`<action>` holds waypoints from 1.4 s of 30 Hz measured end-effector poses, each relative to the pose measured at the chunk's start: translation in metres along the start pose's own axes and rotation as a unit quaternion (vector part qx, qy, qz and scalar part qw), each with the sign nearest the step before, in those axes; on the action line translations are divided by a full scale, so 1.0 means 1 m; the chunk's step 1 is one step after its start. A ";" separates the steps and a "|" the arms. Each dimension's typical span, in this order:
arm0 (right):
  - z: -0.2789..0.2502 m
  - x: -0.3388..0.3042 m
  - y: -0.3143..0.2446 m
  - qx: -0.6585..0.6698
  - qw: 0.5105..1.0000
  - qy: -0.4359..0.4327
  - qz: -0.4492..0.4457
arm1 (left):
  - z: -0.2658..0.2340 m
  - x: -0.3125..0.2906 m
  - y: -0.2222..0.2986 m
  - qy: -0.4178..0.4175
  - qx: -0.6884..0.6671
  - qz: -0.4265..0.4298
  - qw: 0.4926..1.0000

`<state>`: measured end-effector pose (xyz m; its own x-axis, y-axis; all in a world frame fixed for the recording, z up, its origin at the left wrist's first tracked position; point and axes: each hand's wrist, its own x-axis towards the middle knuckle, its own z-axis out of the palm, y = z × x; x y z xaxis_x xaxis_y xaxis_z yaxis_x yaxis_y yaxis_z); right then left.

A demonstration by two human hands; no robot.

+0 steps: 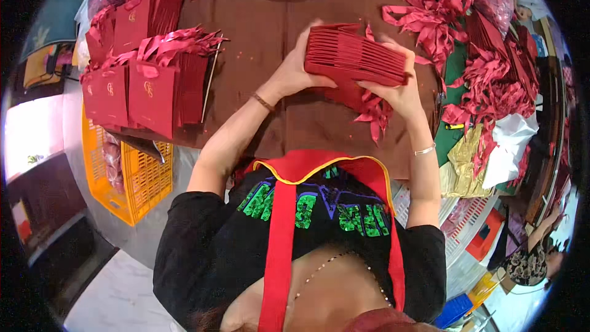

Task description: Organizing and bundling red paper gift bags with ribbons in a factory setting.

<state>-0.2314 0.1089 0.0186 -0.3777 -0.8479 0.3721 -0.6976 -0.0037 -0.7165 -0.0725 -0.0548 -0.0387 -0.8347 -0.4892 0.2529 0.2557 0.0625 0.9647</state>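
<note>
Between my hands is a thick stack of flat red paper gift bags (356, 55), with its layered edges facing up. My left hand (297, 69) grips the left end, thumb along the near side. On the right end, my right hand (402, 93) is closed round the stack, its thumb also at the near side. Red ribbon handles (376, 115) hang out below the bags toward me. The stack is over the brown table (258, 18); whether it touches the surface I cannot tell.
Rows of red gift bags (150, 95) with ribbons stand at the left. Loose red ribbons and more bags (485, 55) heap up on the right. A yellow plastic crate (144, 178) sits below the table's left edge. White plastic (510, 147) lies at right; another person's arm (544, 230) shows beyond.
</note>
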 end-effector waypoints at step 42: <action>-0.001 -0.005 0.003 0.018 0.997 -0.009 0.068 | 0.032 -0.028 0.059 0.242 0.291 0.169 0.910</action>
<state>-0.2323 0.1139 0.0153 -0.4567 -0.8511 0.2589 -0.6174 0.0937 -0.7811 -0.0499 -0.0100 0.0135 -0.4084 -0.6734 0.6162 0.0396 0.6614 0.7490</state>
